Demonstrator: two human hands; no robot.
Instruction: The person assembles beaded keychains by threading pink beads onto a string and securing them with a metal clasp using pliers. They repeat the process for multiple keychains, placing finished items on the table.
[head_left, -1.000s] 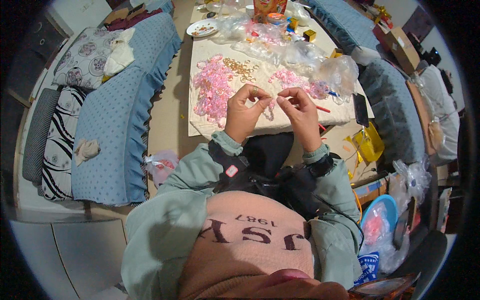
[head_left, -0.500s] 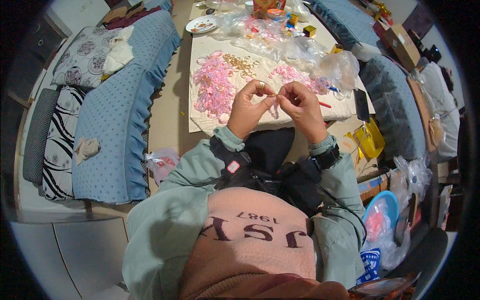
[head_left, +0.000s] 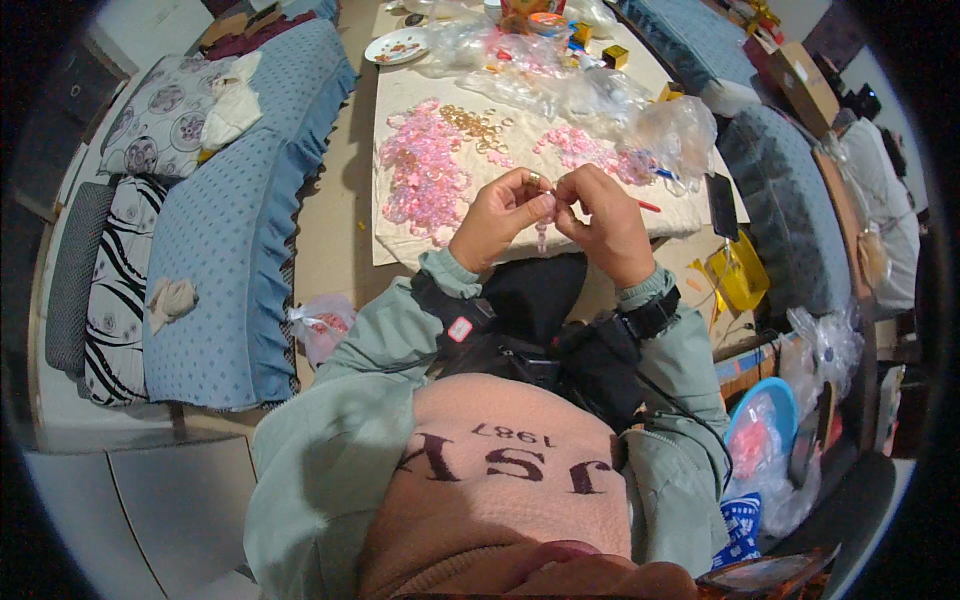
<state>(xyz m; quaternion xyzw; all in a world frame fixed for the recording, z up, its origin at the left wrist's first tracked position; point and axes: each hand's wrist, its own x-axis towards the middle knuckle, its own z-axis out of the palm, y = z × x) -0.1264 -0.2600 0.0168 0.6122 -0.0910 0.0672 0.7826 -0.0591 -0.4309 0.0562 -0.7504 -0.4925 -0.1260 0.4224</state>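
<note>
Over the near edge of the cloth-covered table, my left hand [head_left: 495, 222] and my right hand [head_left: 612, 228] meet fingertip to fingertip. Both are closed in a pinch. Between them hangs a short pink beaded strand [head_left: 542, 236]; its top end is hidden by my fingers. A small gold-coloured piece shows faintly at the fingertips. Just beyond my left hand lies a large heap of pink beaded strands [head_left: 420, 180], with several gold-coloured rings [head_left: 475, 128] beside it. A smaller pink heap [head_left: 575, 145] lies beyond my right hand.
Clear plastic bags [head_left: 560, 85] spread over the table's far part, near a white plate [head_left: 397, 46] and a small yellow box [head_left: 615, 57]. A red pen-like stick [head_left: 648, 206] and a dark phone [head_left: 721, 205] lie at the right. A yellow basket [head_left: 738, 272] stands below the phone.
My fingertips have shifted slightly and my right hand has turned a little. The pink strand now hangs more plainly below them. The whole view has moved slightly.
</note>
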